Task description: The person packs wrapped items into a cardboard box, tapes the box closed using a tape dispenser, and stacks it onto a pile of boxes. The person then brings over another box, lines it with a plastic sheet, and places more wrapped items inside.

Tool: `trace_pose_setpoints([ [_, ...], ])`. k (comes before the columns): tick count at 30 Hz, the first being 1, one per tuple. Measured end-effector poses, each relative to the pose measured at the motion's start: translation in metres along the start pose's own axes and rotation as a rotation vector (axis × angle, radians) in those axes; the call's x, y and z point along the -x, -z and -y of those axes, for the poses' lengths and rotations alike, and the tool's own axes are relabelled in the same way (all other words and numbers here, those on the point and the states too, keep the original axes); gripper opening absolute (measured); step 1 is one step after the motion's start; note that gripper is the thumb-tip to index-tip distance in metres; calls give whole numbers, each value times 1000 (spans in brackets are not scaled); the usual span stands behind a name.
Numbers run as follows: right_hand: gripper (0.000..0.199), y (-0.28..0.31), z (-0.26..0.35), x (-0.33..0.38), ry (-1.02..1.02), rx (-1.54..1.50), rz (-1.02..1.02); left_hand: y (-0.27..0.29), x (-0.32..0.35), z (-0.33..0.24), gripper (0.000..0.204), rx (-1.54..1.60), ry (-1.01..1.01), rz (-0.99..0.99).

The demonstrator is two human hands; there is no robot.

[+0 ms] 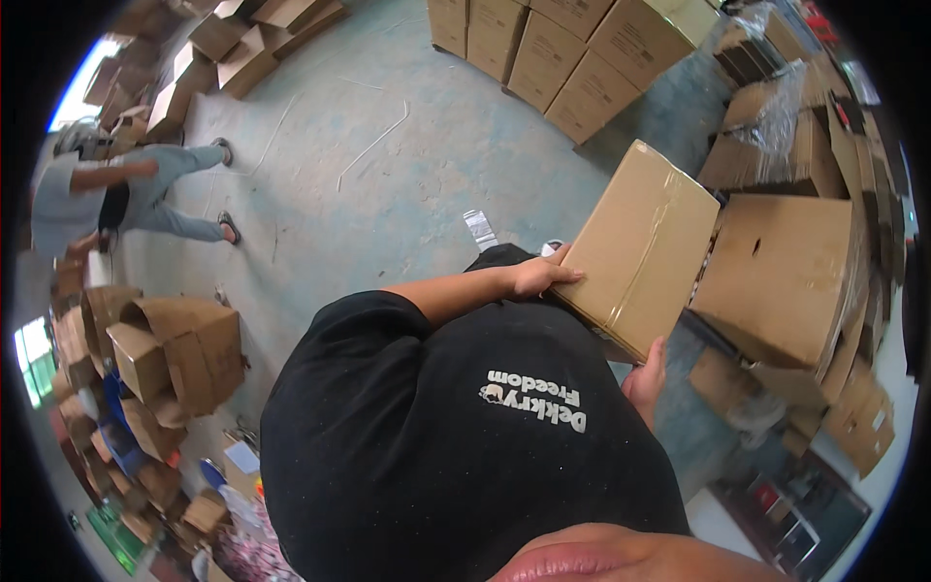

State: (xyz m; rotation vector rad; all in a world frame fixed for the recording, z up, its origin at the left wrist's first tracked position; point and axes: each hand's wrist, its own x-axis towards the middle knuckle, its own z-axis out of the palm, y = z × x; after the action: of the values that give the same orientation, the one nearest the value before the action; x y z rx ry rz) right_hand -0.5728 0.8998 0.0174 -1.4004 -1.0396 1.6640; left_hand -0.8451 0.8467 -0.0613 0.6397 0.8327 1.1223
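A brown cardboard box, with clear tape along its top, is held in front of my body, toward the right. My left hand grips its near left corner, the thumb lying on top and the other fingers hidden by the box. At the lower corner, my right hand holds the box's near edge; only part of that hand shows, and its fingertips are partly hidden.
Stacked cartons stand ahead on the floor. To my right are a large carton and flattened cardboard with plastic wrap. Another person stands at left, near piled open boxes. A white strip lies on the floor.
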Motion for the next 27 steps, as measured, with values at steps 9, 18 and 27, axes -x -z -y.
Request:
trace_pose_setpoints([
  [9,48,86,65,-181,35,-1,-114,-30,-214,-60,76,11,173,15],
  [18,48,78,111,-289,97,-289,-226,-31,-357,-142,84,-435,-23,39],
  [27,49,98,171,-506,166,255,-214,-8,-555,-230,76,-629,81,-52],
])
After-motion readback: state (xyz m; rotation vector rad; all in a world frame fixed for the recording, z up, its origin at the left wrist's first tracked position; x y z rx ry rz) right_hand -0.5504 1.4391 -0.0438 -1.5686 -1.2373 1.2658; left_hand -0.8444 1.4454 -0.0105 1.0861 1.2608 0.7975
